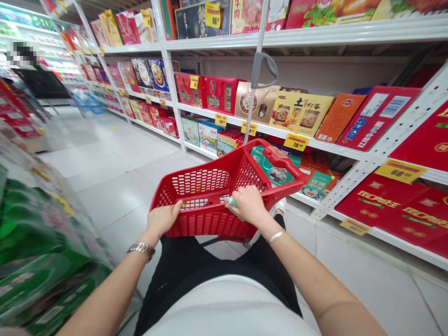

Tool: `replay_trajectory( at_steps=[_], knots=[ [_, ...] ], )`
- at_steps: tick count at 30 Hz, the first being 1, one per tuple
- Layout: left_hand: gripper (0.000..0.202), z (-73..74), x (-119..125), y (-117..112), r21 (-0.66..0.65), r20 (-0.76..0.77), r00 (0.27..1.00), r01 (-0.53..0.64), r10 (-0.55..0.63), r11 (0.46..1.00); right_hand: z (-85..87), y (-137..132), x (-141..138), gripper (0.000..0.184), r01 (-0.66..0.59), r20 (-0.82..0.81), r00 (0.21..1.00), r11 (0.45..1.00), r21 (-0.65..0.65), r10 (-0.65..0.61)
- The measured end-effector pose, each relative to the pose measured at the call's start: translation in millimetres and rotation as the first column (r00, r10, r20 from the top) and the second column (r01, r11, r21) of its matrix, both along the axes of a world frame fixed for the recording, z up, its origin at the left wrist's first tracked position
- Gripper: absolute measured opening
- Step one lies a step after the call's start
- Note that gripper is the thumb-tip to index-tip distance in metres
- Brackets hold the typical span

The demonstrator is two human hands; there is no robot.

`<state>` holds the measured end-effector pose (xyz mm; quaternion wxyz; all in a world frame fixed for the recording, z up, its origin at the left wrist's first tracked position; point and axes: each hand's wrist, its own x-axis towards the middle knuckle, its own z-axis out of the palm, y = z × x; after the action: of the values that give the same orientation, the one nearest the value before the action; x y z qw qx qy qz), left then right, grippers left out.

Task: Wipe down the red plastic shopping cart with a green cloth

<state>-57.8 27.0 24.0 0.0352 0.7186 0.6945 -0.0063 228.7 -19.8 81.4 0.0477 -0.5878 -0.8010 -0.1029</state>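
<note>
The basket (206, 183) was red plastic mesh, tilted a little, its red grip at the far rim and a grey pull handle (263, 70) rising from the far end. It hung in front of the person's waist, above the floor (115, 172) of the aisle. The left hand (163, 219) was clamped on the near rim's left end, thumb inside. The right hand (249, 203) was closed over the near rim's right end, pressing a small pale packet (230, 201) against it (what it was could not be told). The hands were apart, one at each near corner. Holding it well probably meant an even grip on both corners, so that the far end did not dip. Shelves (315, 35) of gift boxes (301, 112) with yellow tags (296, 141) ran along the right.
</note>
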Motion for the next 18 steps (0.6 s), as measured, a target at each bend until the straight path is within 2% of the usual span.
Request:
replay_trajectory(
  at_steps=[4, 6, 8, 10, 13, 18],
  knots=[
    [0.07, -2.5, 9.4, -6.5, 0.026, -0.008, 1.0, 0.006, -0.005, 1.0, -18.9, 9.4, -47.6, 0.052, -0.123, -0.037, 0.992, 0.991, -0.061, 0.12],
    [0.071, -3.4, 12.4, -8.8, 0.057, 0.002, 1.0, -0.004, 0.004, 0.998, -23.1, 11.8, -60.8, 0.062, -0.196, -0.045, 0.98, 0.977, -0.078, 0.193],
    [0.07, -3.7, 13.0, -10.1, 0.08, 0.029, 1.0, -0.004, 0.001, 0.997, -23.5, 12.6, -63.2, 0.061, -0.254, -0.035, 0.967, 0.962, -0.097, 0.252],
    [0.067, -3.4, 11.6, -10.3, 0.089, 0.061, 0.998, 0.005, -0.011, 0.996, -20.3, 12.2, -54.1, 0.044, -0.27, -0.007, 0.963, 0.956, -0.113, 0.271],
    [0.063, -3.1, 8.0, -9.1, 0.086, 0.084, 0.996, 0.016, -0.023, 0.996, -8.5, 9.2, -22.7, 0.021, -0.207, 0.034, 0.977, 0.972, -0.115, 0.212],
    [0.06, -4.2, 3.6, -3.9, 0.078, 0.093, 0.995, 0.017, -0.024, 0.997, 23.2, -3.0, 49.7, 0.013, -0.012, 0.055, 0.998, 0.997, -0.073, 0.016]
  ],
)
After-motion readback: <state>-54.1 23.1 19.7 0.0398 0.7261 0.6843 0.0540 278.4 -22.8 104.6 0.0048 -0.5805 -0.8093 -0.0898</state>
